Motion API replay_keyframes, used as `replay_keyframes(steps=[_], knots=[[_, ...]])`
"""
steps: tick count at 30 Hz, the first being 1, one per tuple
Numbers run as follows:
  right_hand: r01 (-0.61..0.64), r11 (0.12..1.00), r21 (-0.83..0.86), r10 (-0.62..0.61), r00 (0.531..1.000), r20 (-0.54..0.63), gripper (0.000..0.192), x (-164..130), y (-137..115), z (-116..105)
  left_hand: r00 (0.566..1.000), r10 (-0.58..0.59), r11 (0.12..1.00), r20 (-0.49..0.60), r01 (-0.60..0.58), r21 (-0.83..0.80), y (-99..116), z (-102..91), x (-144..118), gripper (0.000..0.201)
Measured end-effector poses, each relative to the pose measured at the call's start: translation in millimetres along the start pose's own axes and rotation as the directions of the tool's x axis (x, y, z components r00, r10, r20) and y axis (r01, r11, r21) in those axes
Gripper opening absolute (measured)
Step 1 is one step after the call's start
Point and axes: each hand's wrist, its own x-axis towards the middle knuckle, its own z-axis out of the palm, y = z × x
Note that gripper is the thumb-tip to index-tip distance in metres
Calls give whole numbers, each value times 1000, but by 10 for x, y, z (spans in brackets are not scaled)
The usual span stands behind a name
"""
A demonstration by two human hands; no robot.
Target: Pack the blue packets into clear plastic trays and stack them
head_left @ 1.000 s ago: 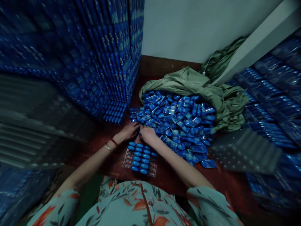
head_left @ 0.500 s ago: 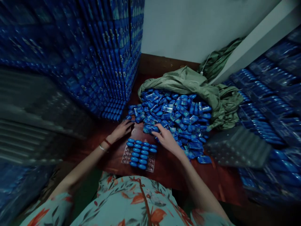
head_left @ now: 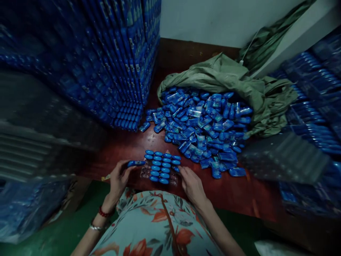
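Head view: I am holding one blue capsule-shaped piece [head_left: 135, 163] in my left hand [head_left: 118, 179], fingers [head_left: 124, 166] pinched shut around its near end, so that it is sticking out level toward the clear tray [head_left: 160, 169] on the tabletop [head_left: 125, 149]. The tray is lying right in front of me at the near edge, with most of its pockets already taking blue pieces in neat rows; a few pockets along its near side are showing bare.

My right hand [head_left: 192, 185] is resting at the tray's right edge, fingers loosely spread and gripping nothing, fingertips touching or just beside the outermost piece; I cannot tell which.

To do this well, I judge I should be steadying the tray with the right hand, turning the piece to match the rows, and pressing it flat into a bare pocket without nudging its neighbours.

The loose heap of blue pieces [head_left: 202, 128] is spilling from the green sack [head_left: 226, 76] beyond the tray, well apart from both hands.
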Motion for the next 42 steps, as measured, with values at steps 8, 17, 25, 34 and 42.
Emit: replay_keyframes(steps=[8,17,25,34,42], knots=[[140,943,-302,-4,913,409,31,328,-271,-302,866,361,912,347,-405,62,-126,187,36,35],[136,938,-319,-29,948,316,38,254,-127,-213,748,479,834,460,-550,26,-79,180,305,38],[159,971,-177,-163,986,-11,38,29,154,37,774,424,834,471,-536,129,-97,326,187,36],[-516,846,-132,435,813,-387,48,246,527,-60,900,346,922,267,-378,79,320,343,410,26],[-528,833,164,551,763,-338,41,228,472,10,383,532,631,756,-774,-53,1210,1370,1051,16]])
